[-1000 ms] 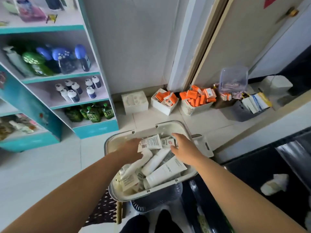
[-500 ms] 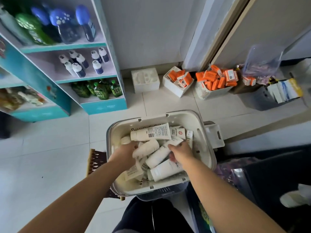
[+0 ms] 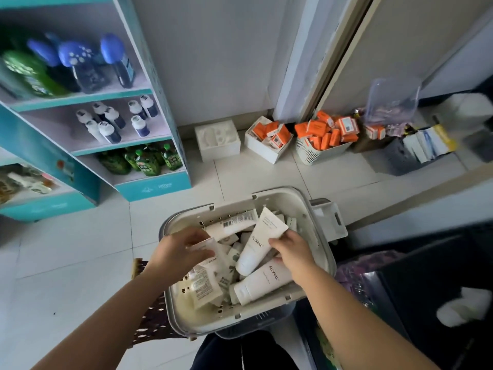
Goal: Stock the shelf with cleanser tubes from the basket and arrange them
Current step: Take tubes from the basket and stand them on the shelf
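View from the head, looking down. A white basket (image 3: pixel 277 192) stands in the near centre, over a tiled floor (image 3: pixel 66 263). It holds a loose heap of white cleanser tubes (image 3: pixel 208 287), which lie crossed at many angles; several bear the word FLORAL.

The left hand (image 3: pixel 181 252) reaches into the left side of the basket. Its fingers and thumb are curled round the flat end of one tube (image 3: pixel 213 259) that lies on the heap.

The right hand (image 3: pixel 293 252) reaches in from the right. Thumb and fingers pinch the upper part of a raised tube (image 3: pixel 256 244), whose cap points near and down while its crimped end tilts toward the far rim. Just below this hand lies another tube (image 3: pixel 266 281), cap toward the near left. A barcode tube (image 3: pixel 232 222) rests along the far side.

The teal shelf (image 3: pixel 156 102) stands at far left, well apart from the basket. It carries blue-capped bottles (image 3: pixel 77 62), small bottles (image 3: pixel 114 121) and green bottles (image 3: pixel 144 161). Orange boxes (image 3: pixel 325 132) fill containers along the far wall.
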`<control>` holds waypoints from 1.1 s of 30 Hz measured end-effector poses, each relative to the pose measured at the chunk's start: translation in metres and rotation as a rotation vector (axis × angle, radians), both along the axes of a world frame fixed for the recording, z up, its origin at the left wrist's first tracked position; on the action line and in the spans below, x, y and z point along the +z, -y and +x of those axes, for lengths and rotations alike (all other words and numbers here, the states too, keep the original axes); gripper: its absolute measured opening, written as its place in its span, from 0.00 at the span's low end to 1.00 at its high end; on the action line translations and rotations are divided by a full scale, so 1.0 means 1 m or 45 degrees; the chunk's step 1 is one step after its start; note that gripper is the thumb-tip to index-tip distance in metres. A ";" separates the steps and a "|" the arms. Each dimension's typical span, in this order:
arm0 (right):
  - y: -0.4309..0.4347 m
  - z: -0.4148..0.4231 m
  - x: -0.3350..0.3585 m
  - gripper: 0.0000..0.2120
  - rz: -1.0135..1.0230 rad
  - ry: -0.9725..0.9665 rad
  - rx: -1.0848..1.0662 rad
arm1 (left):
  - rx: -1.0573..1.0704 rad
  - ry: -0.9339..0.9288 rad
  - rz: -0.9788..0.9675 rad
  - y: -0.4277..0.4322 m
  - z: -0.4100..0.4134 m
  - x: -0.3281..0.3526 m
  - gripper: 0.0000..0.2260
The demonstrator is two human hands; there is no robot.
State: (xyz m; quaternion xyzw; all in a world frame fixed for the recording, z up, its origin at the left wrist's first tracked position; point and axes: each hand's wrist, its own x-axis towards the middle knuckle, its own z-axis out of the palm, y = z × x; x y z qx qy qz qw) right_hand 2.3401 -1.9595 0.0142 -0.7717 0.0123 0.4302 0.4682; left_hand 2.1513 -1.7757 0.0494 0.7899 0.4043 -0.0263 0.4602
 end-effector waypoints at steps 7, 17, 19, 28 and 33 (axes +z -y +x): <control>0.005 0.003 0.045 0.10 0.245 0.146 0.089 | -0.040 0.236 -0.137 -0.007 0.045 0.035 0.09; 0.050 0.018 0.145 0.11 0.515 0.476 0.072 | -0.463 0.424 -0.091 0.010 0.113 0.146 0.08; 0.065 0.020 0.167 0.11 0.591 0.542 0.043 | -0.549 0.476 -0.054 0.025 0.125 0.175 0.09; 0.172 0.017 0.279 0.12 0.788 0.894 -0.201 | -0.753 0.772 0.037 0.129 0.167 0.303 0.14; 0.244 0.006 0.323 0.12 0.793 1.051 -0.360 | -0.924 0.902 0.096 0.202 0.190 0.342 0.10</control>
